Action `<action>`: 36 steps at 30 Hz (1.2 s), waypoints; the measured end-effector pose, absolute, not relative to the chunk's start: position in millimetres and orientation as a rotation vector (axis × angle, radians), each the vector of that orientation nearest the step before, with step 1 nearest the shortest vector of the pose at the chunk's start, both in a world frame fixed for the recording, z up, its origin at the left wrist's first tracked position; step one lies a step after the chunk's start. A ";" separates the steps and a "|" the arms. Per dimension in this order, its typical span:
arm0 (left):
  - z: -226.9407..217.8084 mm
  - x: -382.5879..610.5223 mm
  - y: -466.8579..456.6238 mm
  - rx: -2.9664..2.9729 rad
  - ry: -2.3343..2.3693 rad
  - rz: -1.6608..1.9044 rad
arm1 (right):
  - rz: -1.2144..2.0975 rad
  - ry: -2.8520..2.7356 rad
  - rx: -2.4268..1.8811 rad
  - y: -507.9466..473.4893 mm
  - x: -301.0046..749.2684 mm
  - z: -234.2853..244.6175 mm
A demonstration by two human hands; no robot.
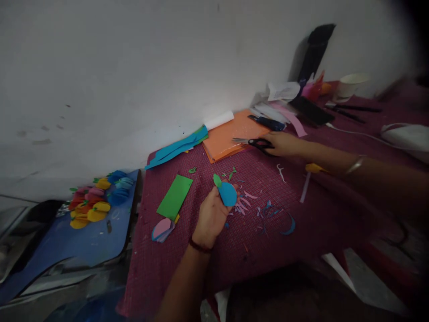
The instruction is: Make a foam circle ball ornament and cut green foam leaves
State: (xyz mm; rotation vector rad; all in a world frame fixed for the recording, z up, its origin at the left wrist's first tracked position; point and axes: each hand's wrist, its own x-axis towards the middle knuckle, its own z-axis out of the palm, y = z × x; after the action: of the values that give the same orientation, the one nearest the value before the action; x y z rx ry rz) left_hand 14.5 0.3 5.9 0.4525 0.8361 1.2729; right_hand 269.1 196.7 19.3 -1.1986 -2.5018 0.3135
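My left hand (212, 215) is closed on a blue paper cutout (228, 194), rounded in shape. A small green paper leaf (217, 180) stands at its upper left edge, by my fingertips. At the far side of the table, my right hand (279, 144) has its fingers at the black handles of a pair of scissors (256, 143). The blades point left over an orange packet (231, 134). Green, pink and blue paper scraps (243, 203) lie just right of my left hand. A green paper rectangle (175, 196) and a stack of rounded cutouts (163, 230) are to its left.
Blue paper strips (179, 148) and a white roll (219, 120) lie along the wall. Behind my right hand are a dark blue cutter (267, 122), a phone (311, 111) with a cable, and a cup (350, 85). Colourful paper fruits (97, 211) sit on a blue board (90, 241).
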 end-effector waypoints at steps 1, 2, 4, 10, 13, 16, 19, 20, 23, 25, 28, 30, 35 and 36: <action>6.4 13.0 1.2 0.441 0.819 1.277 | 0.271 -2.513 -1.246 209.0 262.9 18.0; 6.9 11.8 2.1 0.429 0.802 1.287 | 0.221 -2.537 -1.307 219.1 257.6 17.1; 7.6 10.3 3.6 0.390 0.780 1.310 | 0.095 -2.589 -1.465 231.3 249.7 17.1; 10.6 11.9 3.3 0.225 0.830 1.402 | 0.079 -2.493 -1.341 190.2 227.4 25.6; 13.2 14.2 0.7 0.186 0.812 1.351 | 0.760 -2.363 -1.063 136.6 206.8 28.1; 13.2 18.4 -0.8 0.183 0.791 1.306 | 1.255 -2.175 -0.853 88.2 188.7 26.2; 10.1 24.1 -0.4 0.179 0.814 1.290 | 1.382 -2.083 -0.770 62.6 179.6 20.8; 8.9 26.0 -0.2 0.166 0.817 1.285 | 1.368 -2.081 -0.765 58.9 178.5 18.9; 6.0 30.7 -0.6 0.135 0.803 1.256 | 1.274 -2.109 -0.799 55.0 179.1 14.9; 5.1 32.5 -2.2 0.177 0.780 1.226 | 1.212 -2.108 -0.859 54.6 180.9 14.3; 4.8 33.3 -5.2 0.287 0.739 1.160 | 1.138 -2.088 -0.965 54.6 182.5 14.2; 4.5 33.4 -6.4 0.327 0.716 1.118 | 1.171 -2.069 -0.975 54.8 181.3 12.6; 2.4 33.7 -5.2 0.313 0.681 1.072 | 1.618 -1.821 -0.886 56.2 172.0 3.0; 2.2 33.7 -4.7 0.308 0.674 1.070 | 1.679 -1.766 -0.885 56.9 170.4 1.3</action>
State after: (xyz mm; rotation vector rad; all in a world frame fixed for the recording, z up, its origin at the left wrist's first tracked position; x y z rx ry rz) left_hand 33.7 -4.7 2.2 0.3076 0.6740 1.0700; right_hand 170.4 56.9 1.3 -0.8849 -1.7662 1.6792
